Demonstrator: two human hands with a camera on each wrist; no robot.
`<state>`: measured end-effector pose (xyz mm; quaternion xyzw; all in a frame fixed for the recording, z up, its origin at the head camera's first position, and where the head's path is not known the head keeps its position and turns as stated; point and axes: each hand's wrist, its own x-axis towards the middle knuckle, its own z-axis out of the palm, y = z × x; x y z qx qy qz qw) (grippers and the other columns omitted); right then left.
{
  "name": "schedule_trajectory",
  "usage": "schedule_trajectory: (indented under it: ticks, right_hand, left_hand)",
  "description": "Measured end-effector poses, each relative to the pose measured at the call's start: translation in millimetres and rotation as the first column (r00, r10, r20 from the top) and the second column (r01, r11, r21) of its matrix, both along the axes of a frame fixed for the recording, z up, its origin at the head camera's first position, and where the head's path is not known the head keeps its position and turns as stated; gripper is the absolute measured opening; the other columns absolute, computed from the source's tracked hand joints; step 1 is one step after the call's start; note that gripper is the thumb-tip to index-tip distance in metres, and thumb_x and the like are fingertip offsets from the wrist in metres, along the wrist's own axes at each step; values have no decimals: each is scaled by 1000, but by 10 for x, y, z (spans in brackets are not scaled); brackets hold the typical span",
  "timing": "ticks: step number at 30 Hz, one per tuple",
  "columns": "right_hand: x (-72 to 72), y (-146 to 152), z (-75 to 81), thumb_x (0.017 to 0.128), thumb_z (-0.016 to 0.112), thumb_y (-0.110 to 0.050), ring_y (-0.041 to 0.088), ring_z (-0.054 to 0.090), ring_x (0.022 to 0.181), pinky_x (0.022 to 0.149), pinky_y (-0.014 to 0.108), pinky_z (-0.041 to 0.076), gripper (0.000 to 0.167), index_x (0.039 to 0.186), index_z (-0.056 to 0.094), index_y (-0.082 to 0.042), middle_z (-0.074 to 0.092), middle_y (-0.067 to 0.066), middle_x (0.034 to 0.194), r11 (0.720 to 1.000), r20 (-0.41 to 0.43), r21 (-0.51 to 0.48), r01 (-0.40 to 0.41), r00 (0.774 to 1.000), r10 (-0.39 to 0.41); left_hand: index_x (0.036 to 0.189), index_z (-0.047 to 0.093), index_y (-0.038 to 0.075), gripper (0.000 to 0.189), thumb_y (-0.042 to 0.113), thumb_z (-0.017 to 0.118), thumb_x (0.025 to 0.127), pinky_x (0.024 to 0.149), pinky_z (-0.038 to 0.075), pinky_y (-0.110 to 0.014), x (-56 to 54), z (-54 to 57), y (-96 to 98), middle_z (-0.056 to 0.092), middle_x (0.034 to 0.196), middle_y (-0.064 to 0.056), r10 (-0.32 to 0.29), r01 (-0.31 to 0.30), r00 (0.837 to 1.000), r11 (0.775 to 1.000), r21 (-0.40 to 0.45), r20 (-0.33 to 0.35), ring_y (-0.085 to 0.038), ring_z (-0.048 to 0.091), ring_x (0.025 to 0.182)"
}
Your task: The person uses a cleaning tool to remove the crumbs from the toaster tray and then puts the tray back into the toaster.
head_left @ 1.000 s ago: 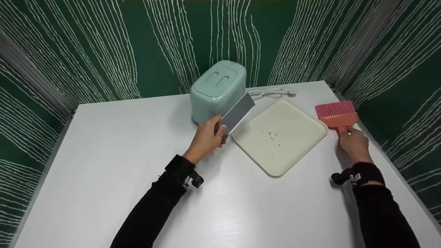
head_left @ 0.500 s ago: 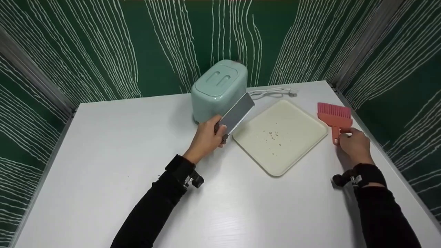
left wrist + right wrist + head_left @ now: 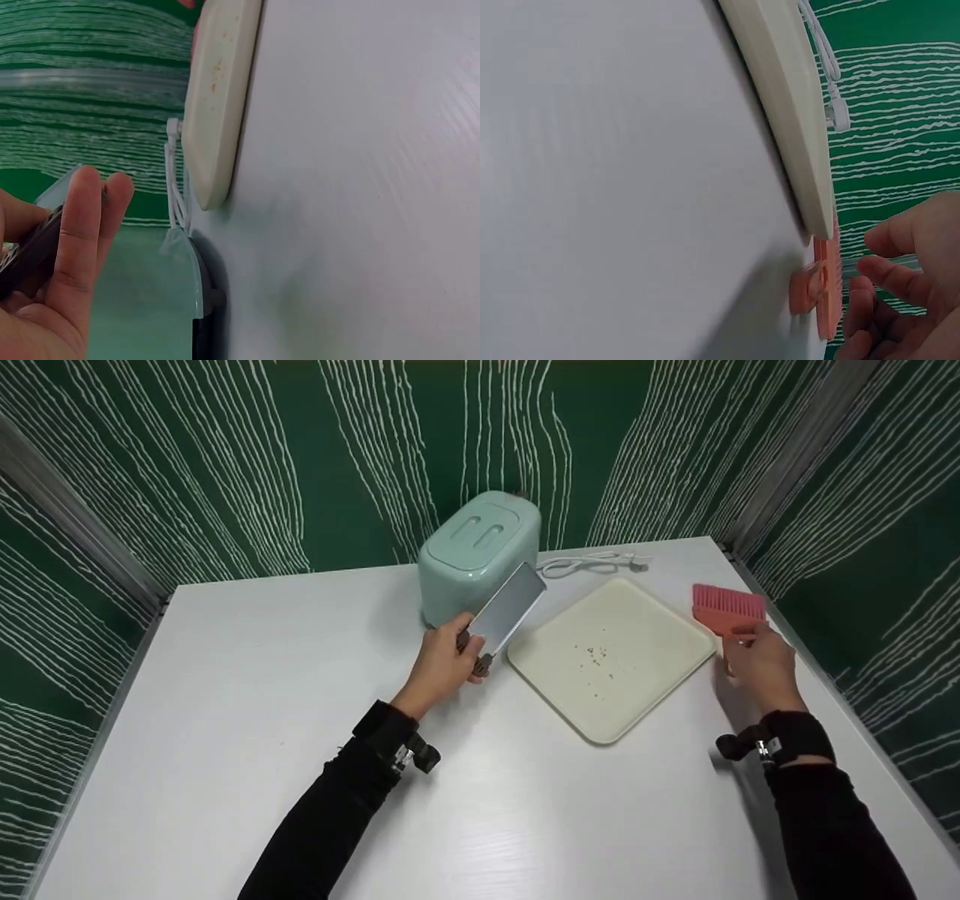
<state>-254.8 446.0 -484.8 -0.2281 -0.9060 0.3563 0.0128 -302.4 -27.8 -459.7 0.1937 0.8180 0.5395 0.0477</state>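
Note:
My left hand (image 3: 441, 661) grips the dark end of a thin grey metal crumb tray (image 3: 510, 611), held tilted in front of the mint-green toaster (image 3: 454, 585). In the left wrist view, the tray's dark end (image 3: 34, 251) sits between thumb and fingers. On the right, a brush (image 3: 721, 619) with pink bristles and an orange handle lies on the table. My right hand (image 3: 765, 669) is over its handle, overlapping it in the head view. The right wrist view shows relaxed fingers (image 3: 889, 277) apart from the brush, with nothing between them.
A square cream tray (image 3: 555, 682) with scattered brown crumbs (image 3: 596, 655) lies between the hands. The toaster's white cord (image 3: 592, 561) is bundled near the table's back edge. Green walls with white lines close in the back and sides.
My right hand has let go of the brush, which now lies with its handle turned more toward me, and has shifted slightly left. My left hand has tilted the crumb tray a little.

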Motion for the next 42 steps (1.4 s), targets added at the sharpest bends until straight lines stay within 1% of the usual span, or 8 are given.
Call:
schedule_trajectory:
  ticks: [5,8,13,15,23,30,38,42]
  right_hand:
    - [-77,-203,125,109,47,-30,18,60,81,63,25,49,49,144,55,3,59,22,117,998,-54,49,-47,997,50]
    - [-116,-362,195,110,48,-31,26,60,91,65,24,46,46,137,57,5,61,24,115,993,-112,77,-89,989,98]
    - [-178,-676,328,111,51,-29,35,59,106,75,23,43,45,141,57,4,62,26,119,982,-212,83,-172,959,186]
    - [-199,-812,394,111,53,-30,37,61,109,81,29,45,46,144,56,2,63,27,122,974,-245,75,-212,943,224]
    - [-300,-1449,635,110,62,-26,48,63,125,103,56,49,47,147,57,1,62,32,133,927,-409,135,-351,832,375]
    - [-391,-1977,787,108,67,-26,44,57,138,114,61,46,55,156,52,-3,58,27,148,870,-445,236,-433,747,493]
    - [-482,-2493,845,104,74,-32,41,57,141,118,59,46,62,158,52,-10,56,23,152,802,-433,356,-479,676,596]
    - [-517,-2707,835,102,76,-32,45,54,144,118,64,44,65,160,51,-14,51,24,159,769,-411,411,-489,654,635]
  left_hand:
    - [120,61,6,11,7,60,109,62,66,-38,8,-12,-101,77,94,-20,-3,-2,996,998,56,86,-23,81,70]
    - [123,61,6,13,8,59,110,63,66,-36,35,-19,-175,79,97,-20,-13,-1,990,995,98,138,-25,82,74]
    - [124,58,3,15,8,60,110,63,67,-36,87,-50,-319,79,94,-25,-46,12,977,986,164,208,-26,82,73]
    - [124,58,3,15,7,60,110,63,67,-36,115,-61,-390,78,93,-27,-56,14,970,984,177,238,-26,82,72]
    - [126,57,1,17,8,58,111,65,67,-33,272,-120,-726,78,93,-21,-111,53,943,981,186,313,-25,82,76]
    - [133,55,-3,25,8,56,111,63,65,-30,346,-229,-1000,79,94,-21,-133,55,920,975,215,368,-23,81,74]
    - [130,53,-4,22,9,54,112,66,66,-29,358,-377,-1234,80,94,-20,-80,-29,879,975,220,470,-23,81,76]
    - [133,50,-3,26,9,54,111,72,67,-32,352,-433,-1298,77,94,-19,-40,-93,856,969,230,515,-23,81,77]
